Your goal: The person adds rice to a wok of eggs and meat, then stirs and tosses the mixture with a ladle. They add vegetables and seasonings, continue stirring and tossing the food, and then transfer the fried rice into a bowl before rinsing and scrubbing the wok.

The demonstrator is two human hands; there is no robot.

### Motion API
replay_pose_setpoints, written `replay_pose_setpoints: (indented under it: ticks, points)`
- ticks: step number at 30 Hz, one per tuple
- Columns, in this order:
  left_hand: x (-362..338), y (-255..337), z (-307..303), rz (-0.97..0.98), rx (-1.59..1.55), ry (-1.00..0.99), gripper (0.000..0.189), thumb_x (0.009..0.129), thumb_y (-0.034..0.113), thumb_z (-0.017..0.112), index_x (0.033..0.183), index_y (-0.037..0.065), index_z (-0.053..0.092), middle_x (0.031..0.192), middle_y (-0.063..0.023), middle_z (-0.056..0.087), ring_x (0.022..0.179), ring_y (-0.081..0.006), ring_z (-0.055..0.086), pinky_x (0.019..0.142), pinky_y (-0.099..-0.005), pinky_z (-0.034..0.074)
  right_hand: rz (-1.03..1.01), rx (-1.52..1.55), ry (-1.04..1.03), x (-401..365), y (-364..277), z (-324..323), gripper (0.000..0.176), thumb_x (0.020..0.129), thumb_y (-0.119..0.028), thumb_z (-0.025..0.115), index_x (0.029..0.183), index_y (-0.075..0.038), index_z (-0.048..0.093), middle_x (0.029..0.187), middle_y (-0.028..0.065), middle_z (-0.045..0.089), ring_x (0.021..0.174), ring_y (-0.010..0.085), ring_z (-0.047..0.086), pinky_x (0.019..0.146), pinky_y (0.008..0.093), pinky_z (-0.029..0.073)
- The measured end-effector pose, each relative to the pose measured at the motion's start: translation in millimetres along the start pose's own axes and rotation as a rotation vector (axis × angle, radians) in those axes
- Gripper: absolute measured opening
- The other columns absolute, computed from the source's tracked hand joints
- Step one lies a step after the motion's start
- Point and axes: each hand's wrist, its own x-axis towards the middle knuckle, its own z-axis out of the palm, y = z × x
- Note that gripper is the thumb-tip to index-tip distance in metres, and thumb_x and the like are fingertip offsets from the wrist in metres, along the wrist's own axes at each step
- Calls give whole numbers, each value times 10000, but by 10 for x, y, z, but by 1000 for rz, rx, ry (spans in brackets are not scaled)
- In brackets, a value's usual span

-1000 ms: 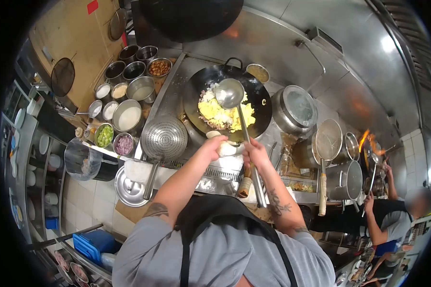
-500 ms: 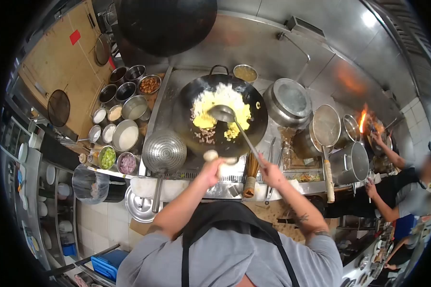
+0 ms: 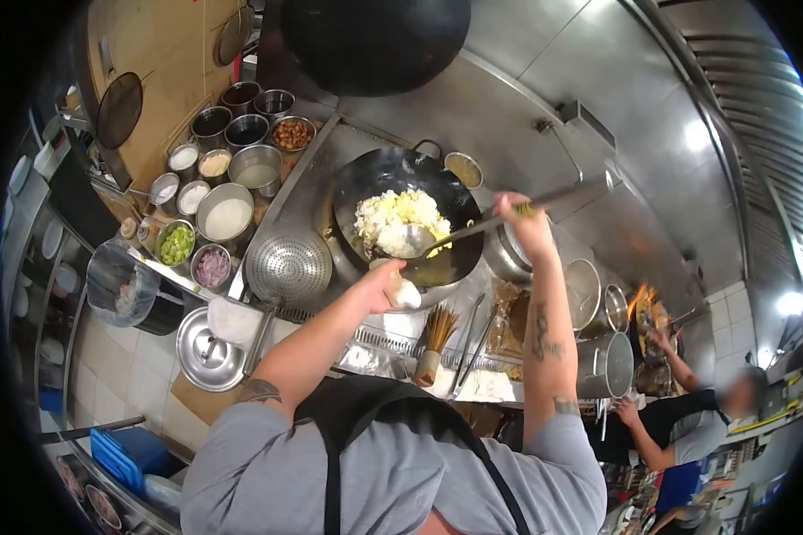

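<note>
In the head view my left hand (image 3: 379,287) is closed round a white cloth (image 3: 408,295) at the near rim of a black wok (image 3: 459,192). The wok handle under the cloth is hidden. My right hand (image 3: 528,223), raised to the right of the wok, grips the long handle of a metal ladle (image 3: 473,231). The ladle's bowl rests low in the wok, against a heap of white rice and yellow egg (image 3: 400,216). Darker bits lie at the heap's edge.
To the left stand several metal tubs of seasonings and chopped vegetables (image 3: 177,243) and a perforated strainer (image 3: 288,267). A bamboo brush (image 3: 439,334) and tongs (image 3: 468,343) lie at the stove's front. At the right, a co-worker (image 3: 696,428) stands near a flaming burner (image 3: 641,303).
My right hand has risen up and right, and the ladle's handle has swung flatter. The ladle's bowl has dropped into the food, which sits in a tighter heap. The camera view has turned.
</note>
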Motion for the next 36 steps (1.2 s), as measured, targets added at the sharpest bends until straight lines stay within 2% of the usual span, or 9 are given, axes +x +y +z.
replay_pose_setpoints:
  ticks: [4, 8, 12, 14, 20, 25, 31, 34, 36]
  points:
    - [124, -266, -277, 49, -158, -22, 290, 868, 130, 585, 1131, 29, 517, 1075, -162, 607, 981, -324, 630, 896, -500, 516, 28, 457, 295, 985, -380, 195, 410, 895, -414, 642, 677, -107, 479, 519, 19, 431, 453, 162, 430, 507, 316, 432]
    - [163, -232, -379, -88, -207, -82, 253, 857, 108, 597, 1084, 22, 525, 1019, -156, 608, 925, -303, 641, 837, -476, 542, -39, 753, 327, 1293, -1231, 165, 413, 897, -376, 593, 612, -117, 446, 469, -3, 335, 409, 139, 320, 427, 287, 317]
    - [146, -171, -386, -168, -205, -118, 226, 841, 65, 605, 1048, 14, 529, 991, -148, 610, 882, -283, 651, 776, -461, 563, -237, 541, 193, 1334, -436, 217, 336, 872, -325, 620, 651, -122, 469, 486, 8, 384, 387, 145, 371, 368, 291, 281]
    - [126, -149, -347, -137, -183, -103, 243, 833, 66, 625, 1052, 8, 535, 986, -146, 614, 859, -281, 657, 753, -463, 570, -29, 619, 503, 1102, 248, 867, 255, 825, -157, 649, 660, -127, 456, 501, 21, 410, 379, 150, 393, 340, 293, 296]
    - [291, -258, -373, -102, -97, -63, 316, 876, 135, 615, 1153, 5, 534, 1078, -170, 621, 968, -323, 649, 868, -496, 536, -49, 614, 575, 1401, -704, 191, 267, 834, -136, 612, 630, -87, 446, 522, 26, 436, 371, 125, 372, 366, 296, 321]
    - [128, -105, -158, -118, -29, -31, 317, 849, 228, 684, 1056, 17, 569, 988, -138, 637, 826, -276, 681, 730, -415, 586, -75, 569, 660, 1280, 178, 771, 282, 815, -75, 659, 643, -120, 440, 544, -7, 450, 400, 113, 413, 355, 310, 360]
    - [-451, -487, 149, 58, 30, 149, 310, 955, 118, 388, 1208, -38, 476, 1085, -242, 638, 951, -364, 658, 850, -490, 554, 187, 718, 343, 1057, -717, 231, 277, 864, -194, 639, 668, -100, 466, 500, -12, 367, 367, 100, 312, 355, 280, 236]
    - [-792, -606, 347, 85, 19, 132, 276, 911, 76, 413, 1141, -57, 486, 1032, -253, 642, 932, -359, 662, 833, -488, 557, 253, 811, 257, 939, -780, 134, 234, 866, -171, 620, 683, -103, 491, 494, -31, 336, 371, 101, 301, 369, 281, 238]
    - [-249, -542, 156, 60, -33, 98, 261, 877, 85, 457, 1088, -59, 506, 976, -230, 645, 912, -362, 663, 820, -503, 554, 241, 578, 541, 860, -607, 572, 233, 832, -161, 650, 673, -97, 491, 486, -31, 374, 360, 97, 340, 352, 277, 263]
